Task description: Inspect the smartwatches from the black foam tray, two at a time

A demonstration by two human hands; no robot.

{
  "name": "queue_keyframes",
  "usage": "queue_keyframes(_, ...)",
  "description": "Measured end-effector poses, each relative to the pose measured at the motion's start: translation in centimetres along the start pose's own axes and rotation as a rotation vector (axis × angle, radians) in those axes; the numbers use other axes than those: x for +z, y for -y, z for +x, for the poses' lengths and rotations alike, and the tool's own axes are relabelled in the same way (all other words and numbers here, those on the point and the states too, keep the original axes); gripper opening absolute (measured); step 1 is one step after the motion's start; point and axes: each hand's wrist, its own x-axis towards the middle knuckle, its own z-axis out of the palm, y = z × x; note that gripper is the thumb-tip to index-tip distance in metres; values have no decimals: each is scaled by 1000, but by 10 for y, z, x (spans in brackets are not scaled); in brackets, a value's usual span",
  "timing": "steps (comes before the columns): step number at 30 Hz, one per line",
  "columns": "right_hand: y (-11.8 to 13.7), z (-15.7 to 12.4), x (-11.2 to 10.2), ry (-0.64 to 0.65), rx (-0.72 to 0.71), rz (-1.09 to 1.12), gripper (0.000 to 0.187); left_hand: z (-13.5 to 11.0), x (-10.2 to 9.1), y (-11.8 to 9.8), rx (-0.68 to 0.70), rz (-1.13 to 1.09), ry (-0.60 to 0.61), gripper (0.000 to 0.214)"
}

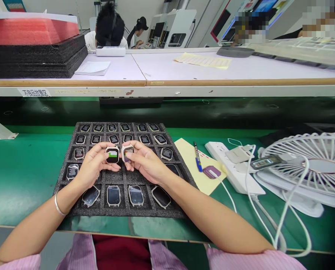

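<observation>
My left hand pinches a smartwatch body whose lit screen shows green and white. Beside it, my right hand is closed on a second smartwatch body, its thumb across the screen. Both watches are held upright, close together, above a black foam tray. Several strapless watches lie in the tray's compartments. Those in the far rows show white text on dark screens, while a near-row watch has a dark screen. My hands and forearms hide some of the middle compartments.
Right of the tray lie yellow paper, a blue marker, a purple round pad with a cable, a white power strip and a white fan. A raised shelf carries stacked foam. People sit beyond.
</observation>
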Motion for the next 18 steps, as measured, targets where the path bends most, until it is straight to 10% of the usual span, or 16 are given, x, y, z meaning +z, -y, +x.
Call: queue_keyframes(18,1,-1,-1,31,-14,9,32,0,0,1,14,9,-13,31)
